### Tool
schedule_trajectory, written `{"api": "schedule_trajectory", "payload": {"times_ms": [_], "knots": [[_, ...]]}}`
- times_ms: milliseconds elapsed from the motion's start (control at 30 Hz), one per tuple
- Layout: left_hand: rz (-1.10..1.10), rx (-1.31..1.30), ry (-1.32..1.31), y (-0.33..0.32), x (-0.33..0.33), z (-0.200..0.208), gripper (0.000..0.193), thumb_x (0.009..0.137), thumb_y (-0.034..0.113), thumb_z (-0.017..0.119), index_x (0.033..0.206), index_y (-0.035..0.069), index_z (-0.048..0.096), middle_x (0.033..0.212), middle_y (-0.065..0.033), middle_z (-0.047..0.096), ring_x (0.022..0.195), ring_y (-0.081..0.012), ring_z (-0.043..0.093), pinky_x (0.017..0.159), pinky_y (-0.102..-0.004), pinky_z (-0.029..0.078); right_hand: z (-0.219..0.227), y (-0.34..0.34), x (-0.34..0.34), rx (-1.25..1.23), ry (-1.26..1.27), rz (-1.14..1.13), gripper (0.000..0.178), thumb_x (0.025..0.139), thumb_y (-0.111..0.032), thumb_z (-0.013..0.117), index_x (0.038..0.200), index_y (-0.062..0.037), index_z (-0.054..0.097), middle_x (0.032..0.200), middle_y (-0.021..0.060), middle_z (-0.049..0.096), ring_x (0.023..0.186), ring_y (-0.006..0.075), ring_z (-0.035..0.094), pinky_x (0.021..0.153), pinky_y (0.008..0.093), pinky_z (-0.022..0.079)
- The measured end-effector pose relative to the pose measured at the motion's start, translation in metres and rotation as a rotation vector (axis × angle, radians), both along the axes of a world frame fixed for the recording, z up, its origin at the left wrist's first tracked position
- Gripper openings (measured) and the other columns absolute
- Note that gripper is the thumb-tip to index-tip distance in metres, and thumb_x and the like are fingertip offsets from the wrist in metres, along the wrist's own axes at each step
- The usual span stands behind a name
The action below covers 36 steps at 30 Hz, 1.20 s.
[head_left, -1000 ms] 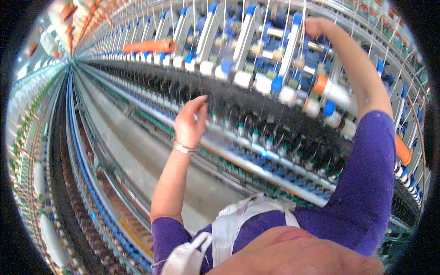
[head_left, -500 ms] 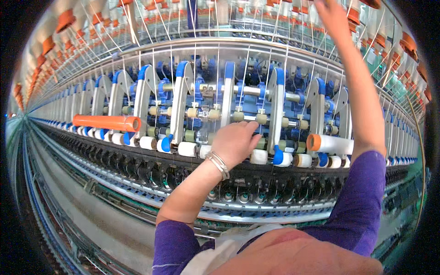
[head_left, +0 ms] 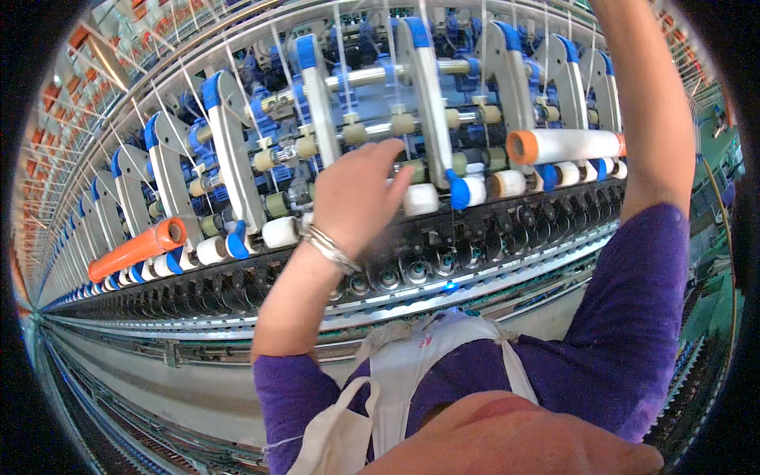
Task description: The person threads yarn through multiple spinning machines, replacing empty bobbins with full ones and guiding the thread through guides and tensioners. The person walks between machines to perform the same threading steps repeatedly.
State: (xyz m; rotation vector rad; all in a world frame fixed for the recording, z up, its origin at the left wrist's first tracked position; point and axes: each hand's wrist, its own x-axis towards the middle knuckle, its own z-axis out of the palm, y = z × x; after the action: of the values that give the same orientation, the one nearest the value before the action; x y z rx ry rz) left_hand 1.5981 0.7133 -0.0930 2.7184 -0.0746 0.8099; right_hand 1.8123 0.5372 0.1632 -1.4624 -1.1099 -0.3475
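My left hand (head_left: 360,194) reaches over the drafting rollers of a spinning frame, between two grey arms with blue caps. Its thumb stands apart from the fingers, and I see nothing held there. The fingertips are near a beige roller (head_left: 402,123) and a green roller (head_left: 417,169); whether they touch cannot be made out. A white roller (head_left: 421,199) lies just right of the wrist. My right forearm (head_left: 653,119) stretches up past the top edge, so the right hand is out of sight.
An orange tube (head_left: 138,249) rests on the rollers at the left. A white-wrapped bobbin (head_left: 566,146) with orange ends lies at the right. White strands (head_left: 342,55) run down from above. Black spindle housings and a metal rail (head_left: 467,286) run below.
My view has tilted and shifted, so the machine sits higher and slants. The left hand stays at the rollers, its thumb still apart. The right hand has left the picture at the top.
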Motion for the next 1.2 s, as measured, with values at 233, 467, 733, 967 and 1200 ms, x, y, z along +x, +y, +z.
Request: {"api": "schedule_trajectory", "payload": {"times_ms": [233, 467, 733, 967, 1200], "knots": [[-0.296, -0.054, -0.107, -0.030, 0.076, 0.048, 0.030, 0.085, 0.011, 0.062, 0.113, 0.001, 0.061, 0.098, -0.0124, 0.068, 0.083, -0.0200, 0.065, 0.074, -0.0306, 0.052, -0.182, -0.254, 0.007, -0.285, -0.469, -0.856, 0.056, 0.091, -0.026, 0.060, 0.139, -0.0047, 0.042, 0.119, 0.0160, 0.061, 0.101, 0.0285, 0.062, 0.085, 0.0363, 0.050], [0.295, 0.476, 0.506, -0.062, 0.239, 0.077, 0.055, 0.076, 0.025, 0.072, 0.119, -0.003, 0.055, 0.125, -0.0244, 0.055, 0.122, -0.0327, 0.051, 0.102, -0.0380, 0.043, -0.229, -0.259, 0.076, -0.665, -0.531, -0.846, 0.049, 0.090, -0.041, 0.048, 0.127, -0.0100, 0.054, 0.106, 0.0134, 0.062, 0.104, 0.0327, 0.056, 0.101, 0.0517, 0.032], [0.401, 0.564, 0.376, -0.052, 0.267, 0.047, 0.026, 0.088, 0.020, 0.055, 0.107, 0.012, 0.072, 0.113, -0.0091, 0.068, 0.106, -0.0258, 0.064, 0.086, -0.0389, 0.052, -0.223, -0.276, 0.027, -0.939, -0.782, -0.566, 0.104, 0.071, -0.067, 0.064, 0.147, -0.0077, 0.025, 0.146, 0.0218, 0.031, 0.136, 0.0384, 0.029, 0.109, 0.0587, 0.017], [0.337, 0.359, 0.361, -0.066, 0.247, 0.041, 0.025, 0.080, 0.026, 0.066, 0.095, 0.008, 0.073, 0.107, -0.0120, 0.069, 0.098, -0.0257, 0.066, 0.083, -0.0434, 0.053, -0.218, -0.206, 0.006, -0.879, -0.751, -0.572, 0.112, 0.051, -0.037, 0.083, 0.142, -0.0017, 0.028, 0.132, 0.0237, 0.044, 0.124, 0.0383, 0.043, 0.107, 0.0567, 0.026], [0.354, 0.349, -0.016, -0.083, 0.218, 0.034, 0.030, 0.080, 0.016, 0.061, 0.108, 0.007, 0.062, 0.112, -0.0176, 0.061, 0.110, -0.0324, 0.057, 0.092, -0.0443, 0.046, -0.180, -0.239, 0.019, -0.657, -0.825, -0.673, 0.104, 0.046, -0.027, 0.085, 0.133, -0.0004, 0.036, 0.115, 0.0209, 0.049, 0.111, 0.0393, 0.046, 0.101, 0.0482, 0.035]]}}
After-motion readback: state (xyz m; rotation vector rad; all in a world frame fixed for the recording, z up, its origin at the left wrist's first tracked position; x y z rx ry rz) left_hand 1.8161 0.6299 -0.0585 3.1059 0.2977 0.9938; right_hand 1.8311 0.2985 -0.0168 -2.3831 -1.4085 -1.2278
